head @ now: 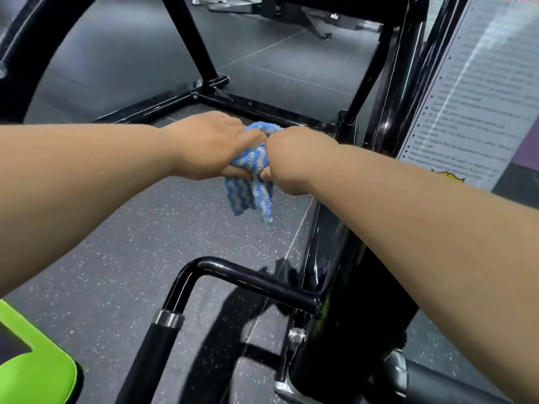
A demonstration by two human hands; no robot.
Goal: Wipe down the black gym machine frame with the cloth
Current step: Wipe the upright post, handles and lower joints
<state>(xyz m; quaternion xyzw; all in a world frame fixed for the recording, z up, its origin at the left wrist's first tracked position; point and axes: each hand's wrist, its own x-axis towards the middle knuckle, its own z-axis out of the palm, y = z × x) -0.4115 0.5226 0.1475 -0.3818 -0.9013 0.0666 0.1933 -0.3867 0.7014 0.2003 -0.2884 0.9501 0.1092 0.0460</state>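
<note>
Nearest you, low on the left and well clear of the black frame [335, 258], a bright green pad [43, 365] pokes into view. Closer to the frame, a bent handle bar [233, 277] juts leftward from its glossy upright. The bar turns down through a chrome collar [169, 319] and ends in a matte black grip. Grey speckled floor [116, 228] spreads out left of the frame.

Farther out, your two forearms reach forward and meet just left of the frame's upright. Your left hand [210, 144] is closed round the cloth [250, 167], with digits curled over the top of it and beneath it. Your right hand [291, 147] comes in from the frame's side, mostly hidden behind its own wrist. One fingertip shows pressed into the fabric, so this hand grips the cloth too. The cloth is blue with pale wavy stripes and is bunched between both hands. Its loose end hangs above the floor, close to the frame but not visibly touching it.

On the frame's right side sits a white placard [478, 91] of small, blurred print. Beyond your hands, the frame's base rails [262, 107] lie flat on the floor and meet at a corner, with slanted struts rising from them.
</note>
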